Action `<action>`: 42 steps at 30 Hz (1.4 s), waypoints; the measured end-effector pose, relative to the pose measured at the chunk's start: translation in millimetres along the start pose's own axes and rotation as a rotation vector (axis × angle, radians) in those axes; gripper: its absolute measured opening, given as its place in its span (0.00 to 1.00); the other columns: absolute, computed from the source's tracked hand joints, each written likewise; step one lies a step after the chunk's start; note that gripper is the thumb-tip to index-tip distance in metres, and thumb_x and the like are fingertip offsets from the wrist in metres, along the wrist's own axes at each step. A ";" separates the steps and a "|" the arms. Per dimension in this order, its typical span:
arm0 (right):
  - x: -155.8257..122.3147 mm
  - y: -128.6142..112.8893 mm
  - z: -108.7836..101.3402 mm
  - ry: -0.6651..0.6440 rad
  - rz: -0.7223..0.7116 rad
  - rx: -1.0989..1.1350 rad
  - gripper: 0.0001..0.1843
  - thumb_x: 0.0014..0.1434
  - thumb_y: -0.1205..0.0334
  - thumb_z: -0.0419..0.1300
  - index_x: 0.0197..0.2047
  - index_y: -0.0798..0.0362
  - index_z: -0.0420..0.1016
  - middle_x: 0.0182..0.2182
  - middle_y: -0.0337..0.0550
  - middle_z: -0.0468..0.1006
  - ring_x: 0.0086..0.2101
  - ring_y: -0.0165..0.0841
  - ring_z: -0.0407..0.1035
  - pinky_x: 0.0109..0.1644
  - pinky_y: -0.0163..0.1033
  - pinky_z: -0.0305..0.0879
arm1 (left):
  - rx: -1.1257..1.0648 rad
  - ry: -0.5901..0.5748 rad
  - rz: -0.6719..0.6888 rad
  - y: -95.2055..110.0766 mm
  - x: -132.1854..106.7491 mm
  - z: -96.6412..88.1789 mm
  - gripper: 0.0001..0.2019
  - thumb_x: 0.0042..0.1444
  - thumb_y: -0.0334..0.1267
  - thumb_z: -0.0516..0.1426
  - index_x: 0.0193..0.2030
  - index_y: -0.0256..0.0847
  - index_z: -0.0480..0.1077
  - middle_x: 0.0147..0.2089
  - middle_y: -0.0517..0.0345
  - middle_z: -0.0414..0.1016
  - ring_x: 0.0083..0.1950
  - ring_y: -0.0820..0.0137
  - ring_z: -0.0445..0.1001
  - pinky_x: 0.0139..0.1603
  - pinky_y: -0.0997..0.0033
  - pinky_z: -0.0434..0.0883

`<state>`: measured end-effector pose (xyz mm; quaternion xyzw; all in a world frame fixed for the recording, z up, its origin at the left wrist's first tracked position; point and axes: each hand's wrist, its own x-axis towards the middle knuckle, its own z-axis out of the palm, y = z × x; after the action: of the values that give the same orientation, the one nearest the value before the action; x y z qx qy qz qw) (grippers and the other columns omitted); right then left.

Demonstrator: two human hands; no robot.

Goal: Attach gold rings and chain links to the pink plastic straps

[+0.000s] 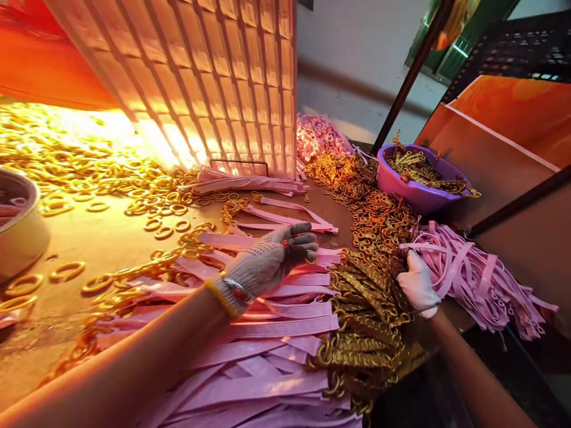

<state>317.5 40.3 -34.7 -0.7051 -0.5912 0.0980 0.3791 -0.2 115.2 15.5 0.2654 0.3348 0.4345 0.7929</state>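
Observation:
My left hand (279,252), in a knitted glove with dark fingertips and a yellow cuff, is over the middle of the table. Its fingers are curled in, and a small gold ring (311,261) shows at their tips. Under it lie rows of pink straps (289,327) with gold rings and chains (366,327) at their ends. My right hand (418,284), in a white glove with dark fingertips, is closed beside a heap of loose pink straps (482,279). Thumb and fingers pinch the end of one strap there.
A purple basin (408,187) of gold chains stands at the back right. Loose gold rings (165,232) spread across the left, near a round white tub (27,232). A ribbed, brightly lit panel (214,77) rises behind. More small pink pieces (323,137) are piled beyond it.

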 end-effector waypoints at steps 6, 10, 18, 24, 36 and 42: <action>17.5 -83.1 18.2 -0.208 -0.092 0.370 0.16 0.63 0.52 0.56 0.49 0.52 0.73 0.35 0.42 0.77 0.32 0.33 0.69 0.39 0.40 0.68 | -0.059 -0.119 0.106 -3.6 -1.1 -9.0 0.23 0.49 0.14 0.59 0.52 0.33 0.69 0.40 0.50 0.77 0.34 0.72 0.78 0.39 0.72 0.79; 23.6 -145.3 49.9 -0.455 -0.105 0.649 0.19 0.56 0.49 0.67 0.46 0.51 0.74 0.38 0.41 0.77 0.37 0.33 0.70 0.45 0.40 0.69 | 0.087 -0.227 0.267 -2.7 -8.5 -8.8 0.28 0.52 0.21 0.62 0.59 0.37 0.66 0.48 0.49 0.77 0.43 0.69 0.79 0.45 0.69 0.77; 15.6 -171.0 87.5 -0.500 -0.022 0.871 0.23 0.51 0.51 0.72 0.47 0.50 0.75 0.41 0.42 0.80 0.41 0.35 0.74 0.51 0.44 0.72 | 0.619 -0.078 0.641 -6.2 -10.0 -15.5 0.20 0.55 0.31 0.62 0.56 0.38 0.72 0.46 0.50 0.79 0.42 0.67 0.76 0.45 0.68 0.74; 11.9 -152.7 69.9 -0.386 -0.325 0.409 0.21 0.63 0.64 0.58 0.60 0.49 0.70 0.55 0.47 0.75 0.57 0.42 0.67 0.67 0.54 0.60 | 0.437 -0.126 0.245 2.2 -15.8 -13.2 0.28 0.53 0.38 0.65 0.60 0.33 0.67 0.28 0.59 0.74 0.22 0.76 0.65 0.22 0.77 0.65; 6.5 -149.3 56.3 -0.400 -0.686 -0.073 0.07 0.64 0.61 0.55 0.43 0.51 0.73 0.36 0.47 0.76 0.37 0.37 0.71 0.43 0.39 0.67 | 0.455 -0.336 0.096 1.1 -12.5 -15.4 0.29 0.58 0.40 0.61 0.66 0.38 0.64 0.23 0.61 0.71 0.18 0.76 0.64 0.17 0.80 0.63; -1.8 -149.5 49.3 -0.351 -0.583 -0.141 0.08 0.58 0.61 0.61 0.29 0.49 0.67 0.28 0.40 0.71 0.28 0.33 0.64 0.33 0.37 0.56 | 0.514 -0.295 0.173 -3.7 -21.6 -9.2 0.26 0.54 0.40 0.65 0.60 0.40 0.71 0.25 0.61 0.70 0.20 0.78 0.60 0.17 0.81 0.58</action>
<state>174.6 61.4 27.8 -0.5035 -0.8292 0.0645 0.2340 -13.9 95.9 13.5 0.5451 0.2911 0.3583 0.6998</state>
